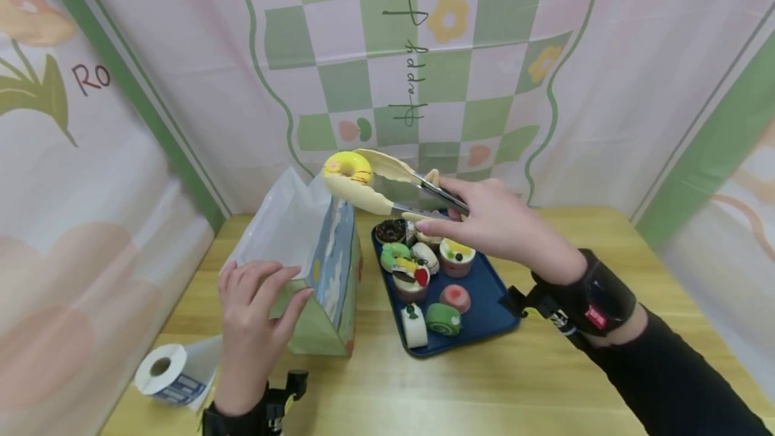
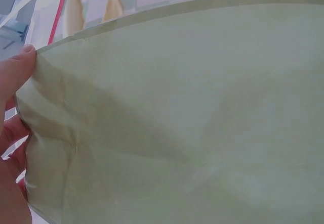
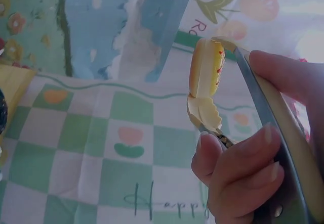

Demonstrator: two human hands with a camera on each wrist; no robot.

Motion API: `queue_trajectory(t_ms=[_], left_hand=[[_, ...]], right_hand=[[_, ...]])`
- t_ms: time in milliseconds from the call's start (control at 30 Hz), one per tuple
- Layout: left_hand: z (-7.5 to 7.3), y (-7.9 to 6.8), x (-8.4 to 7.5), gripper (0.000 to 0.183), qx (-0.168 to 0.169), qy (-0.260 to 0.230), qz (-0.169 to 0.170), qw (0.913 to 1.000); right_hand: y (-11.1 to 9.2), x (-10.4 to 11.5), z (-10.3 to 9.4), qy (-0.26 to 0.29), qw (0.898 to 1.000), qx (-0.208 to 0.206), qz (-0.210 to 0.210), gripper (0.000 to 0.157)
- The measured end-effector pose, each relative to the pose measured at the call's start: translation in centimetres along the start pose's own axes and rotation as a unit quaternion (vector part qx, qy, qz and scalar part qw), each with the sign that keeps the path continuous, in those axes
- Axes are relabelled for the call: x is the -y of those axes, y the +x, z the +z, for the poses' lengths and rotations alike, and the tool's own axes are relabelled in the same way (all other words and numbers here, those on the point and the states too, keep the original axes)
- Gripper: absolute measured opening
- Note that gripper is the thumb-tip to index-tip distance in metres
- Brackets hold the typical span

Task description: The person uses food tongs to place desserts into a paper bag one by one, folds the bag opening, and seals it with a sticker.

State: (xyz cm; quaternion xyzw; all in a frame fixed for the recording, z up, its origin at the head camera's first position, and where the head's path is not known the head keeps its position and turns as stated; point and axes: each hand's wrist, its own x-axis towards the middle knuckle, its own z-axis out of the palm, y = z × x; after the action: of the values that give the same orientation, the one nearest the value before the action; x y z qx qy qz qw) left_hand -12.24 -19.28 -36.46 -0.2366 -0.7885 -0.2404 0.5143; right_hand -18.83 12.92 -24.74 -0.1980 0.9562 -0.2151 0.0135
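My right hand (image 1: 499, 221) grips a pair of tongs (image 1: 424, 188) with cream-coloured tips and metal arms. Between the tips sits a yellow-glazed donut (image 1: 348, 167), up over the right side of the bag's mouth in the head view. The right wrist view shows the donut (image 3: 205, 68) edge-on, red marks on its yellow face. My left hand (image 1: 254, 308) pinches the near top edge of a paper bag (image 1: 321, 321), thumb on one side and fingers on the other. The bag stands upright with a whitish lining (image 1: 281, 214); its green panel (image 2: 177, 113) fills the left wrist view.
Right of the bag lies a dark blue tray (image 1: 484, 295) with several toy-like pastries, among them a green roll (image 1: 444, 319), a white roll (image 1: 414, 325) and a dark donut (image 1: 390, 231). A label roll (image 1: 169, 372) lies at the left. Printed cloth (image 1: 387, 73) hangs behind the table.
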Motion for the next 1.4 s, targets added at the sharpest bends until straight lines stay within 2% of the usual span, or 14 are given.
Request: queue_trajectory(t_ms=[233, 433, 533, 700, 967, 1133, 1400], left_hand=[[0.1, 0.2, 0.1, 0.042, -0.017, -0.009, 0.010, 0.9998], [0.2, 0.3, 0.2, 0.042, -0.008, -0.005, 0.010, 0.9999], [0.2, 0.3, 0.2, 0.042, -0.004, -0.001, 0.011, 0.9999], [0.1, 0.3, 0.1, 0.042, -0.006, 0.008, 0.016, 0.9998], [-0.5, 0.4, -0.3, 0.040, -0.004, 0.034, 0.013, 0.9993], [-0.8, 0.4, -0.4, 0.040, 0.005, 0.038, 0.017, 0.9991], [-1.0, 0.2, -0.2, 0.039, 0.026, 0.034, 0.004, 0.9991]], right_hand=[[1.7, 3.1, 0.6, 0.005, 0.997, -0.011, -0.081, 0.071], [2.8, 4.9, 1.9, 0.007, 0.995, 0.002, -0.103, 0.077], [3.2, 5.4, 2.4, 0.008, 0.994, 0.015, -0.105, 0.078], [3.5, 5.3, 2.8, -0.003, 0.996, 0.032, -0.084, 0.082], [3.6, 4.7, 2.9, -0.048, 0.996, 0.037, -0.070, 0.084], [3.6, 4.6, 2.9, -0.055, 0.995, 0.042, -0.066, 0.084], [3.6, 5.1, 2.8, -0.062, 0.995, 0.037, -0.064, 0.085]])
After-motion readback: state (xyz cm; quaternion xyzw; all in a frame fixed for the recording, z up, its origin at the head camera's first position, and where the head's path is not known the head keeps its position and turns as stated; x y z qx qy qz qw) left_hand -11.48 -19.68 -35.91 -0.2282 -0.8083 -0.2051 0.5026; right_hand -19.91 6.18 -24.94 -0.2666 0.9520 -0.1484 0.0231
